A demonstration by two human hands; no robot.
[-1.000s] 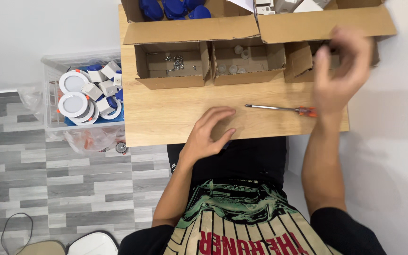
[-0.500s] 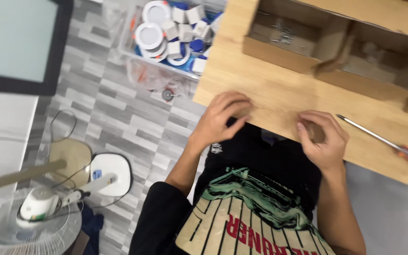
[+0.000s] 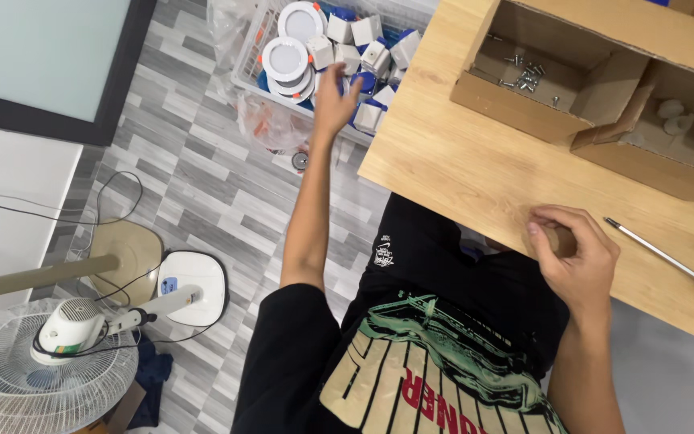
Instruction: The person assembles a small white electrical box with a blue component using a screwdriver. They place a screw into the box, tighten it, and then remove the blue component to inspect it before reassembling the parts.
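We note our left hand (image 3: 332, 100) spread open, empty, above the floor bin of round white light fittings (image 3: 287, 60), while our right hand (image 3: 576, 257) rests curled on the counter (image 3: 459, 161), its contents hidden from us.

Two open brown cardboard boxes (image 3: 572, 88) on the table; framed pale screen (image 3: 42, 56) (top left).

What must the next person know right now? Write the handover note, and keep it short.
Left hand: open, fingers spread, stretched over the plastic bin on the floor. The bin holds round white lamps and small white-and-blue parts. The hand grips nothing.
Right hand: curled around a small tan piece at the near edge of the wooden table; what kind of piece, I cannot tell.
Screwdriver: lies untouched beside that hand. Cardboard box holds screws.
Done: nothing visibly assembled.
Left: nothing taken from the bin yet.
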